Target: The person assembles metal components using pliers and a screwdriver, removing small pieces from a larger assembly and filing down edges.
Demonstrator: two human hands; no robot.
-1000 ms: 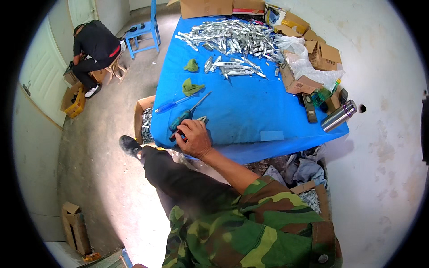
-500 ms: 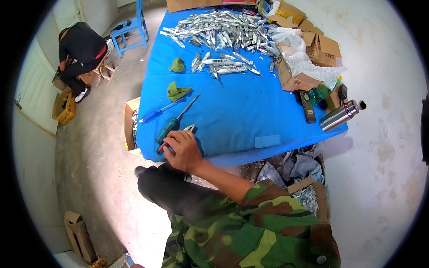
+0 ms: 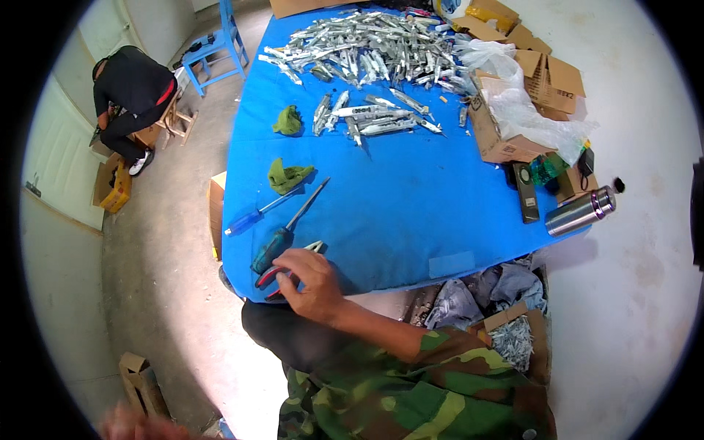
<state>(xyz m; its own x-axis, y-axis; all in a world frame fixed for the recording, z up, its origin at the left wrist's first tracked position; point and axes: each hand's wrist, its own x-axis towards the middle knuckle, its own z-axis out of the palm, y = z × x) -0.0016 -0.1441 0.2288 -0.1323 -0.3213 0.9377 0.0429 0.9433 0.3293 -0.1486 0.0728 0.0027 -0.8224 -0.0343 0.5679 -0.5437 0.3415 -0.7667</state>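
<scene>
My right hand (image 3: 315,284) is at the table's near left corner, its fingers curled around the red-and-black handles of a pair of pliers (image 3: 267,277). The plier jaws show beyond the knuckles. Right beside them lies a screwdriver with a dark green handle (image 3: 272,250), its shaft aimed away from me. A second screwdriver with a clear blue handle (image 3: 244,222) lies farther left, its tip by a crumpled green cloth (image 3: 287,176). My left hand (image 3: 136,424) is a blur at the lower left rim, away from the table; its fingers cannot be made out.
Small white-and-grey slim devices (image 3: 374,48) are heaped on the blue tablecloth (image 3: 352,205). Another green cloth (image 3: 287,121) lies nearer. Along the right stand an open carton (image 3: 499,143), a dark slim box (image 3: 526,194) and a steel flask (image 3: 581,213). A person (image 3: 136,88) sits at the far left.
My left hand has come into view at the lower left. My right hand stays at the pliers, with more of their red handles showing. The whole view has shifted slightly.
</scene>
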